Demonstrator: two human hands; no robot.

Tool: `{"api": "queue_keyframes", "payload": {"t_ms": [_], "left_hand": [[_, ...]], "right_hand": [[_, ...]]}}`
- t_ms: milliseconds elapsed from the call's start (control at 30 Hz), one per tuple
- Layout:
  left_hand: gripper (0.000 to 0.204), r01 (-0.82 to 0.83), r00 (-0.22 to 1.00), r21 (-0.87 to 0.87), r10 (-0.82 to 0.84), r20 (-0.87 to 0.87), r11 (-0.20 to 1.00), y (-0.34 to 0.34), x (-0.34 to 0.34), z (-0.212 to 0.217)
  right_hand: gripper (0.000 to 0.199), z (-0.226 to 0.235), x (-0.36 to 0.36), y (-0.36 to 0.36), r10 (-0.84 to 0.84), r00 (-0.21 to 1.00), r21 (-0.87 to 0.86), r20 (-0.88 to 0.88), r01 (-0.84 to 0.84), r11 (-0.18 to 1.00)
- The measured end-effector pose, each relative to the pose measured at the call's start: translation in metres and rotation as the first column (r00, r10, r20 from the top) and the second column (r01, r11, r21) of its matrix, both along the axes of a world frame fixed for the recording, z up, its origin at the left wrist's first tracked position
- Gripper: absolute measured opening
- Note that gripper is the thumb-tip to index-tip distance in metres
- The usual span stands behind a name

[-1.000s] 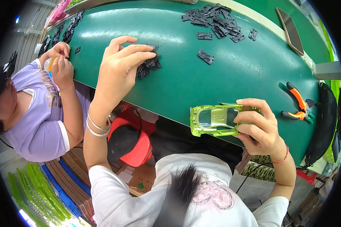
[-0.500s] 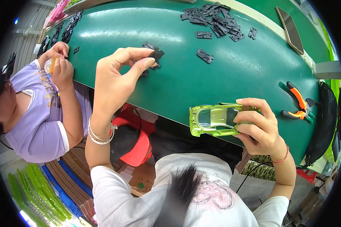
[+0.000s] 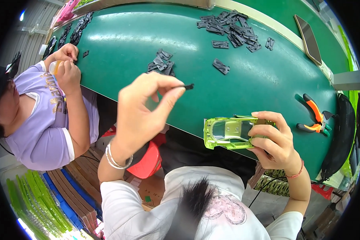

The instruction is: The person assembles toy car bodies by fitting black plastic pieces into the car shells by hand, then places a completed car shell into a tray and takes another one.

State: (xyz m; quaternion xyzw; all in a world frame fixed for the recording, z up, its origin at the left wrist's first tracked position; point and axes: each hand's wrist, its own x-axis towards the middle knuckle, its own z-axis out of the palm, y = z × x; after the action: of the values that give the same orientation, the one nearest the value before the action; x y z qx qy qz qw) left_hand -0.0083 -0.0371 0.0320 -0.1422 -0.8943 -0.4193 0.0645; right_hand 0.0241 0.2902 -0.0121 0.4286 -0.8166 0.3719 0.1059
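Left hand (image 3: 142, 114) pinches a small flat black plastic piece (image 3: 189, 86) by one end, up-left of the translucent lime-green plastic toy car shell (image 3: 228, 133) clasped at its rear by the right hand (image 3: 274, 145); both look light, stiff, thin-walled, so edge grip, gentle squeeze.
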Motion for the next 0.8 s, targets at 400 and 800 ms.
{"api": "queue_keyframes", "payload": {"t_ms": [400, 800], "left_hand": [[0.026, -0.230, 0.842, -0.230, 0.075, -0.534, 0.946, 0.006, 0.017, -0.049], [0.026, -0.230, 0.909, -0.276, 0.105, -0.402, 0.933, 0.009, 0.020, -0.047]], "right_hand": [[0.037, 0.002, 0.002, -0.001, -0.010, 1.000, 0.030, 0.005, 0.010, 0.999], [0.038, 0.000, 0.001, -0.002, -0.019, 1.000, 0.030, 0.015, 0.018, 0.999]]}}
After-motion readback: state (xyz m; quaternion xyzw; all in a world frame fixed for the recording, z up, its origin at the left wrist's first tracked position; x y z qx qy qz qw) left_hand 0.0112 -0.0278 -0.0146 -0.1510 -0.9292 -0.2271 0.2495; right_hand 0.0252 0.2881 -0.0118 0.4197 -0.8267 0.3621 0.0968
